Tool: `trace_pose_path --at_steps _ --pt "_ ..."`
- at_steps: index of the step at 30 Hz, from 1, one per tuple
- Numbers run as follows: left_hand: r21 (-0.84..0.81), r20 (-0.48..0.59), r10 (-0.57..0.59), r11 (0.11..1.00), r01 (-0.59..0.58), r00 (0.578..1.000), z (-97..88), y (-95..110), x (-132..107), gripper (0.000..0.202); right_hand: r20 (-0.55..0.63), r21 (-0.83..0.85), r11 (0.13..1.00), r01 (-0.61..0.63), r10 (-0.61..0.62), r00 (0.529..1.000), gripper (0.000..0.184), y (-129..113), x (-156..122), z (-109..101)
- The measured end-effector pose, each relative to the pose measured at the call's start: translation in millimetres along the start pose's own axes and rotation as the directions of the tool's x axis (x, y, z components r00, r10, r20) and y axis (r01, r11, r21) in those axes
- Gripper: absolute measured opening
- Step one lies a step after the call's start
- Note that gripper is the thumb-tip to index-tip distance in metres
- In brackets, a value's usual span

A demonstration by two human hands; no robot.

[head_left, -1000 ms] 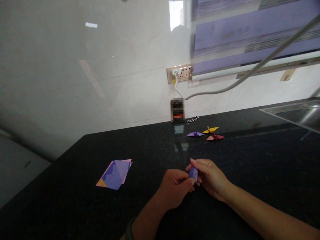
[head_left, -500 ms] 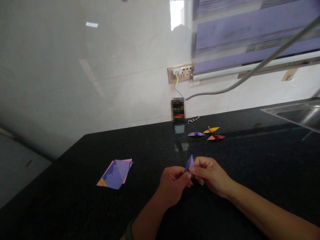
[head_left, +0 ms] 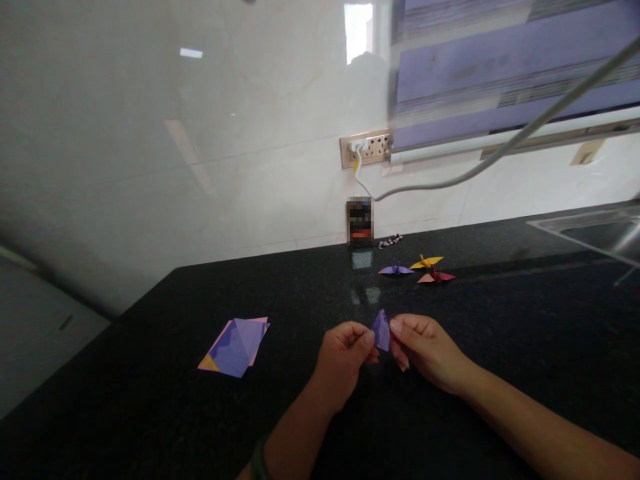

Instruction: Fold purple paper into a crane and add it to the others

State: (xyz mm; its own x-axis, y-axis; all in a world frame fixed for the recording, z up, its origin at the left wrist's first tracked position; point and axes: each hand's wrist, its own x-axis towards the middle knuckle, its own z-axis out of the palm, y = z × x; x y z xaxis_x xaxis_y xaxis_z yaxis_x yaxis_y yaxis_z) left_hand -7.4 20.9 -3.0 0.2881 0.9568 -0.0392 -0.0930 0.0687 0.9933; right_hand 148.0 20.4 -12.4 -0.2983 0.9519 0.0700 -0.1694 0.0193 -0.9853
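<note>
Left hand (head_left: pixel 344 363) sits farther leftward now, baring folded purple paper (head_left: pixel 383 332) above worktop (head_left: pixel 300 293). Paper lies between both hands, long axis pointing away; left grip pinches left edge, right hand (head_left: pixel 426 348) right.

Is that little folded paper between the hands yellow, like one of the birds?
No, the folded paper between the left hand and the right hand is purple, unlike the yellow bird.
</note>
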Motion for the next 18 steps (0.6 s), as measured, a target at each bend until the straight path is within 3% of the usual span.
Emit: trace_pose_path --at_steps 7,18 --pt "-0.256 0.11 -0.079 0.961 0.105 0.991 -1.0 -8.1 0.5 0.027 0.098 0.078 0.997 -0.019 0.011 0.995 0.016 -0.1 -2.0 3.6" --pt "-0.267 0.144 -0.108 0.953 0.143 0.984 1.0 -7.1 0.5 0.027 0.117 0.018 1.0 -0.009 0.006 0.993 0.015 -8.5 -1.5 8.0"
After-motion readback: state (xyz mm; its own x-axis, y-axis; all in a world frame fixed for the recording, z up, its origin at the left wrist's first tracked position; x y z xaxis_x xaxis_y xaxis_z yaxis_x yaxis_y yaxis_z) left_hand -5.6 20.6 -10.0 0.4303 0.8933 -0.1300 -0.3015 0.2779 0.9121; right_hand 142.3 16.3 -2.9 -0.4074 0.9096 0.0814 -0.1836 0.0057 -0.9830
